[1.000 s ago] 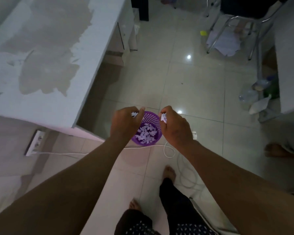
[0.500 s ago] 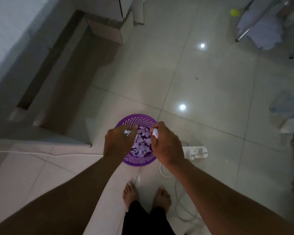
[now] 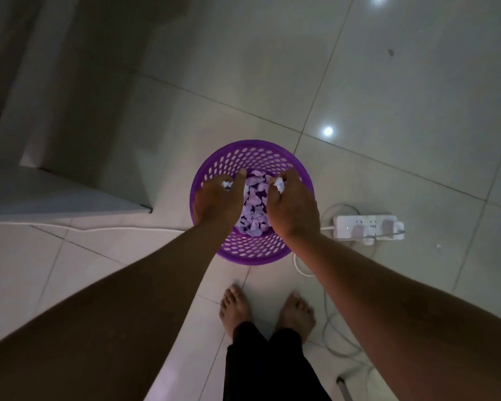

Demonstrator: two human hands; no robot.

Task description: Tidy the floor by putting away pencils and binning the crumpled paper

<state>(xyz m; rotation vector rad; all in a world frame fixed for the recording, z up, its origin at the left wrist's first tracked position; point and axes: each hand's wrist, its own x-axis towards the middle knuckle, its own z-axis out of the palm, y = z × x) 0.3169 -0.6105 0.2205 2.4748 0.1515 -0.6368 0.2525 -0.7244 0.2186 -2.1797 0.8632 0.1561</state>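
A purple perforated plastic bin [image 3: 252, 156] stands on the tiled floor just ahead of my feet. Several crumpled white paper pieces [image 3: 255, 202] lie at its bottom. Both hands hover over the bin's mouth. My left hand [image 3: 219, 199] grips a small crumpled paper ball [image 3: 227, 185] that shows between its fingers. My right hand [image 3: 294, 205] holds another crumpled paper ball [image 3: 279, 185] in curled fingers. No pencils are in view.
A white power strip [image 3: 368, 227] lies on the floor right of the bin, its cord [image 3: 327, 322] looping past my bare feet [image 3: 266, 311]. A white cable [image 3: 99, 228] runs left along the floor. A desk's corner and panel [image 3: 55, 195] stand at left.
The view has tilted down and closer over the bin. Both hands have moved further over its mouth, still holding their paper balls.
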